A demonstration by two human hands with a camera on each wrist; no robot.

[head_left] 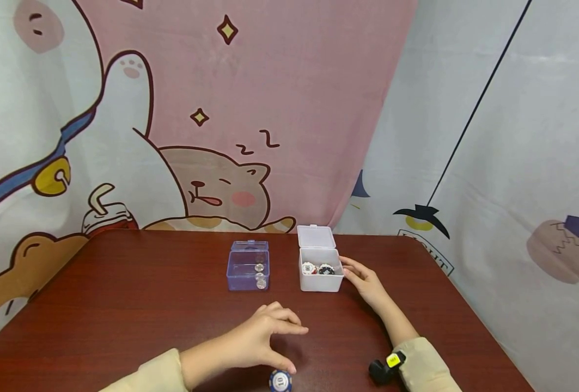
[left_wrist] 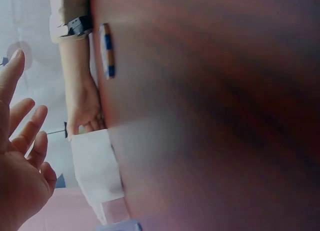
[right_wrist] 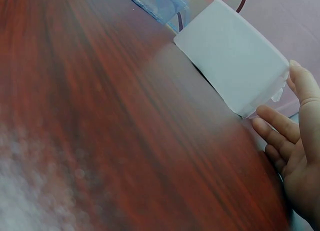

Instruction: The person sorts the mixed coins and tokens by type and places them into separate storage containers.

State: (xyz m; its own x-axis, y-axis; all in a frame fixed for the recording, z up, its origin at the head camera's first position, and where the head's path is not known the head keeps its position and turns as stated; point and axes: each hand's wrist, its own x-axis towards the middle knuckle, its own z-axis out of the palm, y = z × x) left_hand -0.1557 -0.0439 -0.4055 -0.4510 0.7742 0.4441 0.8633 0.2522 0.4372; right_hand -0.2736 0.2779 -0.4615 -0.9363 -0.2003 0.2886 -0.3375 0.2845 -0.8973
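My left hand (head_left: 264, 337) is spread over the near part of the table, holding nothing, thumb and fingers wide apart. Just by its thumb tip is a blue-and-white poker chip (head_left: 280, 381), seen edge-on in the left wrist view as a chip (left_wrist: 107, 51) lying on the tabletop. A white plastic box (head_left: 321, 282) stands with its lid raised, with a few poker chips (head_left: 326, 269) inside. My right hand (head_left: 367, 286) rests its fingertips at the box's right wall. In the right wrist view, the thumb is at the box's (right_wrist: 235, 56) upper edge, with the fingers loosely bent.
Left of the white box stands a translucent blue box (head_left: 242, 277) with its lid up and several small clear round pieces (head_left: 261, 283) along its right side. A patterned cloth (head_left: 309, 109) hangs behind the dark red wooden table (head_left: 147, 305).
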